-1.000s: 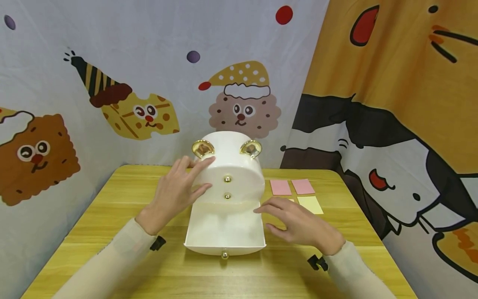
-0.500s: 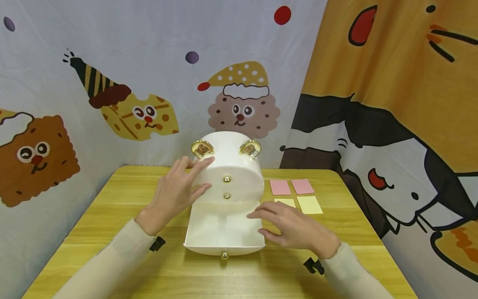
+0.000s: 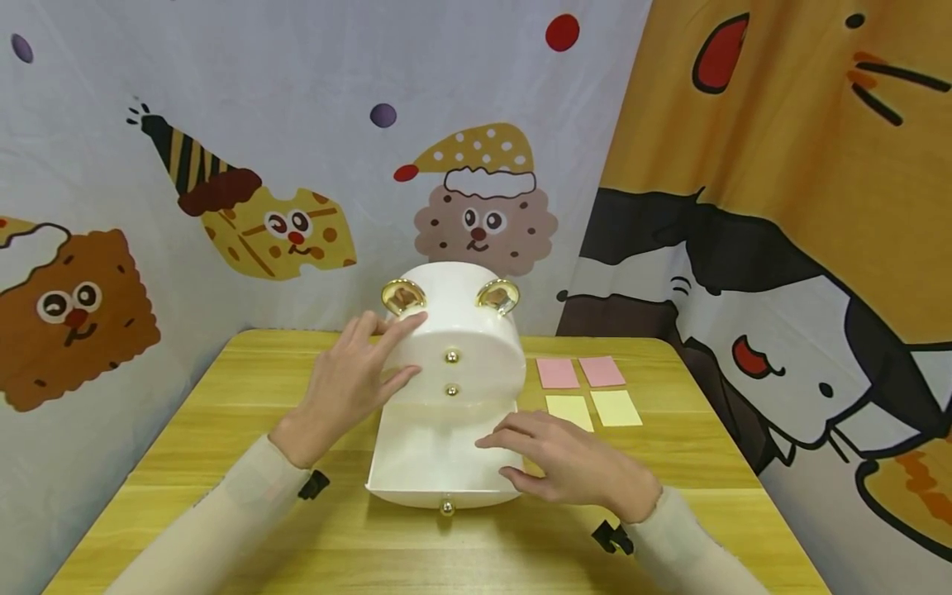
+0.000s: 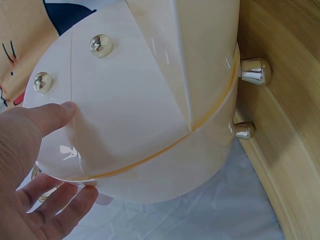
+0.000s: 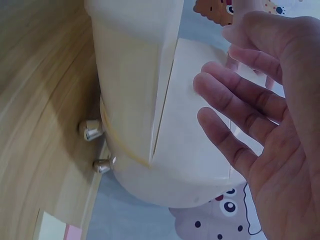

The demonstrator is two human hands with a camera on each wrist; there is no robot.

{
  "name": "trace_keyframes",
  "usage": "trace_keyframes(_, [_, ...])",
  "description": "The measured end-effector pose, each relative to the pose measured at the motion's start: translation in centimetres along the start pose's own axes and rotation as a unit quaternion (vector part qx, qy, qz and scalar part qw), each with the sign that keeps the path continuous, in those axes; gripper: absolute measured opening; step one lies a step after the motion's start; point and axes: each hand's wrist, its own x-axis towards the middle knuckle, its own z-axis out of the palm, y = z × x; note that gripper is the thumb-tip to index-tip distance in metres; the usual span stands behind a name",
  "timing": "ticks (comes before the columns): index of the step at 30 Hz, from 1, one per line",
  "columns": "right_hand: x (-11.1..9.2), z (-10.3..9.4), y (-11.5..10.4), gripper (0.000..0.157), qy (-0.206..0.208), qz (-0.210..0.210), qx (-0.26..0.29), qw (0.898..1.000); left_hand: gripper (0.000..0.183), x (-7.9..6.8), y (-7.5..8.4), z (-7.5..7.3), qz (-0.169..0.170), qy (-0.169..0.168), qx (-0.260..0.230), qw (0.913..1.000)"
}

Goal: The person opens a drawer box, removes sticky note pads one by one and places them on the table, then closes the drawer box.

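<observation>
A white rounded drawer box [image 3: 487,372] with gold ears [image 3: 498,295] stands on the table. Its bottom drawer [image 3: 424,459] is pulled out toward me, with a gold knob [image 3: 447,507] on its front; two more knobs sit on the faces above. My left hand [image 3: 345,388] grips the box's upper left edge: in the left wrist view the thumb [image 4: 52,117] presses the front face while the fingers [image 4: 75,207] curl round the side. My right hand [image 3: 573,463] hovers over the drawer's right side, fingers relaxed and holding nothing.
Right of the box lie two pink sticky notes [image 3: 558,373] and two yellow sticky notes [image 3: 616,408] on the wooden table [image 3: 245,397]. A cartoon-printed cloth [image 3: 297,74] hangs behind the table and along both sides.
My right hand has moved left and toward me, from beside the drawer to over its right side, uncovering the nearer yellow note. The left hand keeps its hold on the box.
</observation>
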Motion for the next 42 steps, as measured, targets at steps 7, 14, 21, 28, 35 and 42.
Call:
trace_keyframes(7, [0.7,0.4,-0.7,0.047,-0.009,-0.007,0.003,1.0,0.087,-0.1,0.0,0.1,0.001,0.004,0.0,1.0])
trace_keyframes(14, [0.9,1.3,-0.9,0.049,-0.001,-0.03,-0.017,0.999,0.087,-0.1,0.0,0.2,0.001,0.003,0.002,1.0])
trace_keyframes(21, [1.3,2.0,-1.1,0.051,0.017,-0.067,-0.027,0.997,0.087,-0.2,0.0,0.2,-0.002,0.001,0.003,1.0])
trace_keyframes(28, [1.7,2.1,-2.0,0.052,-0.012,-0.053,-0.027,0.998,0.087,-0.2,0.0,0.2,-0.005,0.001,0.003,1.0])
trace_keyframes(35, [2.0,2.6,-2.8,0.048,-0.015,-0.079,-0.05,0.996,0.086,-0.1,0.0,0.1,-0.005,0.002,0.003,1.0])
trace_keyframes(42, [2.2,2.8,-3.3,0.044,-0.046,-0.078,-0.055,0.994,0.088,0.0,0.1,0.2,0.0,0.01,0.0,1.0])
